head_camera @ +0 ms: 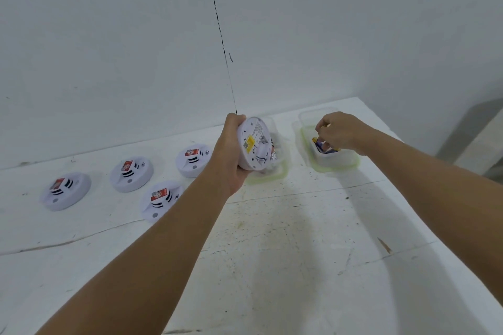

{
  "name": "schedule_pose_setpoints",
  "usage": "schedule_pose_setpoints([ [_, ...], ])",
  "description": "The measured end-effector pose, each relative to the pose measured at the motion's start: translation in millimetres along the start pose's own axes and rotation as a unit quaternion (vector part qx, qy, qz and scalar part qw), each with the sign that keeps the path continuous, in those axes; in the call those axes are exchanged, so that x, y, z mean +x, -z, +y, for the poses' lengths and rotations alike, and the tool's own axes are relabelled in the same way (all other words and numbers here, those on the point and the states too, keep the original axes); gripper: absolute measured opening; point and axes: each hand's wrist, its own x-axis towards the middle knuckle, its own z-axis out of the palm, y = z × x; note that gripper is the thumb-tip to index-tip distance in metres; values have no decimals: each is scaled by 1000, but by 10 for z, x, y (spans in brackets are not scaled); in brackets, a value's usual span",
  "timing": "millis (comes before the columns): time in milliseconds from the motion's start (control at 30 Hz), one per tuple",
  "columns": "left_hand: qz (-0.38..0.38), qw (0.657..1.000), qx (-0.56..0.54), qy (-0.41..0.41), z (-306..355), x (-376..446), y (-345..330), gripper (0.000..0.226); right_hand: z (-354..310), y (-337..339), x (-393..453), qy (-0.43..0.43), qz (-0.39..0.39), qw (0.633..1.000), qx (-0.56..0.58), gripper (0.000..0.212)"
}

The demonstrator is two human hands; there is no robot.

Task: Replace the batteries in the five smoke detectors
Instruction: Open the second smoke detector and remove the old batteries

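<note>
My left hand [228, 155] grips a round white smoke detector [254, 143], held above the table with its labelled back turned toward me. My right hand [340, 130] reaches into the right clear plastic container [333, 162], fingers curled over the batteries [321, 145] inside; I cannot tell whether it holds one. Several more white detectors lie on the white table to the left, each with a red label: one [193, 159], a second [132, 173], a third [65, 190].
A second clear container [275, 171] with a green-edged lid under it stands behind the held detector. A fourth lying detector [160, 200] sits by my left forearm. The white wall runs close behind the table [285, 239]. The table's right edge drops off at the far right.
</note>
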Motion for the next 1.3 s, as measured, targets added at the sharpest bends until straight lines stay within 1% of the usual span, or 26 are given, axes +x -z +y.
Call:
schedule_pose_setpoints([
  [33, 5, 1000, 1, 1, 5, -5, 15, 59, 0, 7, -4, 0, 2, 1000, -1, 25],
  [133, 31, 1000, -1, -2, 30, -37, 48, 38, 10, 29, 3, -7, 14, 1000, 11, 29],
  [200, 41, 999, -4, -3, 29, -44, 83, 30, -4, 34, -15, -6, 24, 1000, 11, 30],
  [300, 48, 999, -16, -2, 36, -61, 135, 28, -55, 16, -52, 17, 48, 999, -1, 28],
  [400, 59, 998, -27, 0, 59, -84, 195, 23, -142, -33, -53, 56, 89, 994, -8, 23],
  [500, 68, 997, -39, 7, 79, -85, 271, 20, -305, -110, -65, 107, 120, 987, -5, 18],
  [567, 78, 996, -39, 11, 78, -68, 340, 23, -452, -191, -84, 148, 123, 981, -10, 16],
  [667, 90, 995, -35, 11, 68, -45, 449, 32, -649, -333, -92, 197, 91, 976, -18, 11],
  [767, 94, 994, -48, 10, 52, -14, 538, 37, -779, -498, -53, 232, 16, 968, -96, 11],
  [833, 94, 994, -56, 14, 47, 8, 586, 39, -823, -601, -20, 236, -24, 960, -148, 13],
  [900, 93, 994, -58, 17, 50, 17, 623, 38, -847, -670, 5, 238, -40, 950, -196, 16],
  [1033, 93, 994, -56, 22, 59, 43, 687, 29, -890, -744, 51, 217, -50, 935, -275, 20],
  [1167, 89, 994, -53, 27, 37, 62, 728, 32, -965, -822, 118, 216, -56, 935, -277, 17],
  [1233, 85, 994, -56, 26, 14, 84, 760, 42, -1001, -889, 124, 210, -72, 933, -282, 28],
  [1300, 82, 995, -56, 28, -9, 109, 787, 48, -1011, -979, 151, 203, -79, 927, -307, 45],
])
